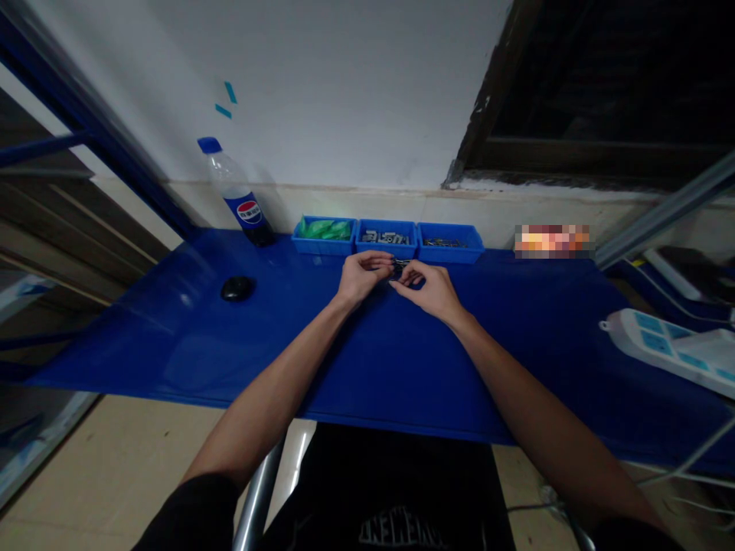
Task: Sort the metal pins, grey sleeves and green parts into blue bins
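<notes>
My left hand (363, 277) and my right hand (432, 288) meet over the blue table, fingertips closed in pinches. Between them is a small, dark and shiny metal-looking piece (397, 268); its kind is too small to make out, and the fingers cover part of it. Just beyond my hands, three blue bins stand side by side. The left bin (325, 246) holds green plastic (325, 229), the middle bin (386, 251) small silvery metal parts (386, 238), and the right bin (451, 253) thin brassy pieces (442, 242).
A cola bottle (246, 203) stands at the back left, with a black computer mouse (236, 288) in front of it. A white power strip (660, 340) and cables lie at the right. Behind the table (373, 367) rises a wall (344, 99). A blurred-out item (552, 241) sits back right.
</notes>
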### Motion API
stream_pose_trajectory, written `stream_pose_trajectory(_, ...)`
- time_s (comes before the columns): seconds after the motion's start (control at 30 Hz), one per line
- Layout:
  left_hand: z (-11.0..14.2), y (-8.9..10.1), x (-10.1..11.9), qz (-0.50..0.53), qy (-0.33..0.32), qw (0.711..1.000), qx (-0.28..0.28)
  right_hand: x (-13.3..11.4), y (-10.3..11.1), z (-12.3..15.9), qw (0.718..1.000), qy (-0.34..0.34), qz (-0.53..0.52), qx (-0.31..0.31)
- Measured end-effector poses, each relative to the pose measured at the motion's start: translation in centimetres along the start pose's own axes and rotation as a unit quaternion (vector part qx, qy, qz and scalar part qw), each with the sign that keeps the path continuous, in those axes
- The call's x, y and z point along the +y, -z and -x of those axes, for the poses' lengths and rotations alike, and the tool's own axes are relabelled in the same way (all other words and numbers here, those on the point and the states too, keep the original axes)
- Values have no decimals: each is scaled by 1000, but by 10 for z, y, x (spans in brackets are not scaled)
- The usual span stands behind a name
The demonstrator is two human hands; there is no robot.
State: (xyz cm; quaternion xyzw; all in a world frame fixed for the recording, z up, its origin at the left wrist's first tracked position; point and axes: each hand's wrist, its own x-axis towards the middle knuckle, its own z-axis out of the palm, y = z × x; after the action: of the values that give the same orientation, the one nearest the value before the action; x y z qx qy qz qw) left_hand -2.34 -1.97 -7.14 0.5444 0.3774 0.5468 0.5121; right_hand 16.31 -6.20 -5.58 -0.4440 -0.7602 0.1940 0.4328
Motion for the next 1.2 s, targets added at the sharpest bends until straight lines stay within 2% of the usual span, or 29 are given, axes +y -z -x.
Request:
stream_pose_trajectory(0.17,1,-4,-4,-7,0,1000,12,-1,-2,1,998,-2,-57,-18)
stream_pose_trajectory(0.27,1,-5,-7,-6,-2,1000,17,-1,-4,2,999,4,-48,-26)
stream_pose_trajectory(0.47,0,-2,-2,-3,-14,999,32,-1,-7,2,999,12,-39,2)
stream_pose_trajectory(0.63,0,1,4,4,1,1000,29,10,-8,-3,984,-63,-152,69)
stream_pose_trajectory(0.77,2,-4,2,-3,13,1000,-22,23,-8,-8,952,-140,-261,74)
stream_pose_trajectory(0.87,4,-6,2,-88,-23,996,-27,27,-6,-11,945,-158,-275,76)
stream_pose_trajectory(0.93,7,-5,5,-200,-82,976,-8,28,-3,-12,946,-152,-261,118)
stream_pose_trajectory(1.03,12,-1,11,-372,-166,913,-37,31,2,-14,946,-124,-219,206)
stream_pose_trajectory(1.13,16,3,15,-482,-187,849,-112,41,8,-15,944,-109,-178,255)
stream_pose_trajectory(1.2,17,4,15,-520,-176,824,-139,49,10,-15,944,-123,-165,258)
